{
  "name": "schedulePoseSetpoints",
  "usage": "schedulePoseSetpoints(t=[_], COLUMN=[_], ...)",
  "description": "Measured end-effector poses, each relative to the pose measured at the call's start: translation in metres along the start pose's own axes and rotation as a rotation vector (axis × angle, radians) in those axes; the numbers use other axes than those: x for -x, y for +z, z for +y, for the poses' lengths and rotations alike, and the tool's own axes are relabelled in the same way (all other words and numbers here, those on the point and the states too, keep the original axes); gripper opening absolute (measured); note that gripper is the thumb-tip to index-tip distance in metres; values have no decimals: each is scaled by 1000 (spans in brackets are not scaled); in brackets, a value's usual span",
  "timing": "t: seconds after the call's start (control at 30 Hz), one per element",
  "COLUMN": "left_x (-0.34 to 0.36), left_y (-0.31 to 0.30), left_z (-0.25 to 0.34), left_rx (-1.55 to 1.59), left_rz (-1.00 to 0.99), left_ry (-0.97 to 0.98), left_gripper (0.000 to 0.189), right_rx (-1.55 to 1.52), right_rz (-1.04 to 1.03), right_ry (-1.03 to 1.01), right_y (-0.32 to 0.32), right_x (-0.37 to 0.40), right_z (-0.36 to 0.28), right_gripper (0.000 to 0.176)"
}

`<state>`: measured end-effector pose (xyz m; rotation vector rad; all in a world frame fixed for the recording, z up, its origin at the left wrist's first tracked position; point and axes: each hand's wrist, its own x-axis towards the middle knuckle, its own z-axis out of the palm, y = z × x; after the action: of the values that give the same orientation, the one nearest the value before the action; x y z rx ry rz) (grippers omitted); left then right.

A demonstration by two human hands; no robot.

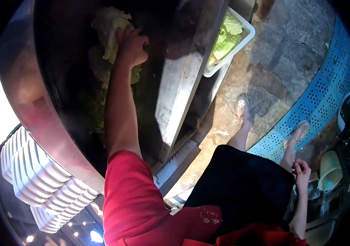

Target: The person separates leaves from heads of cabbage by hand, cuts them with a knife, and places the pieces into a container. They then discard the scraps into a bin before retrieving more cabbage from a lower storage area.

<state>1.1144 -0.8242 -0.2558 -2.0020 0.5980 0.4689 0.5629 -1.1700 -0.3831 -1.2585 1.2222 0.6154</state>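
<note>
My left hand [132, 46] reaches over a dark surface at the upper left, its fingers bent onto a pale cabbage leaf [109, 26]. More wilted leaves [135, 74] lie in shadow beneath the wrist and forearm. My right hand [303, 171] hangs low beside the dark apron [244, 184], well away from the leaves. Its fingers are curled together, and whether anything small is between them does not show.
A white bin [247, 35] of green cabbage leaves stands beyond a metal ledge [183, 88]. Stacked white crates [39, 176] are at lower left. Blue perforated matting [320, 92] crosses the wet floor. A pale bucket [330, 170] sits at right.
</note>
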Motion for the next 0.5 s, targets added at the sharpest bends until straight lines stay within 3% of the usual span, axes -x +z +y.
schedulePoseSetpoints(t=[0.07, 0.13, 0.2, 0.23, 0.27, 0.33, 0.4, 0.5], left_x=[15, 25, 26, 25, 19, 14, 14, 22], left_y=[25, 80, 171, 210, 243, 238, 217, 169], left_z=[-12, -56, -117, -137, -151, -141, -129, -118], left_rx=[894, 1447, 1019, 1015, 996, 1121, 1420, 1610], left_rz=[725, 923, 1204, 1204, 1133, 877, 542, 272], left_ry=[123, -323, -290, -294, -537, -932, -1033, -1031], left_gripper=[34, 37, 40, 40, 41, 43, 44, 46], right_rx=[-18, -22, -59, -95, -96, -45, 8, -3], right_rz=[9, 27, 2, -19, -16, -61, -67, -63], right_ry=[-2, 26, 13, -1, -7, 36, -12, -20], right_y=[-1, 0, 0, 1, 7, 18, 24, 27], right_x=[-2, 5, -1, -4, -4, -2, -2, -4], right_z=[0, -6, 8, 13, 10, 1, 7, 15], right_gripper=[10, 9, 9, 9, 9, 9, 9, 8])
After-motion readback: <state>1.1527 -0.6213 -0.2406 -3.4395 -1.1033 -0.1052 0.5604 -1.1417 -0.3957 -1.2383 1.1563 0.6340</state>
